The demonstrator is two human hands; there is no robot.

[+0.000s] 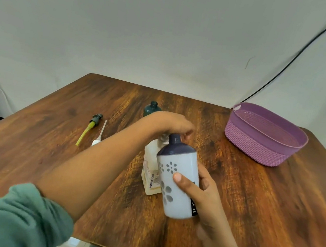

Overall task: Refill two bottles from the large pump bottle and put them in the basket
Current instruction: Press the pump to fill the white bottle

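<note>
Gripping the white bottle [172,167] round its body, your right hand [206,195] tilts it against the pump bottle [149,163], labelled "CHG". Left hand [170,122] arches over the pump; grip unclear. Basket [255,150] sits far right.

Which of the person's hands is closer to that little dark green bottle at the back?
Left. The left hand is just in front of the dark green bottle, partly hiding it; the right hand grips the white flowered bottle nearer the camera.
</note>
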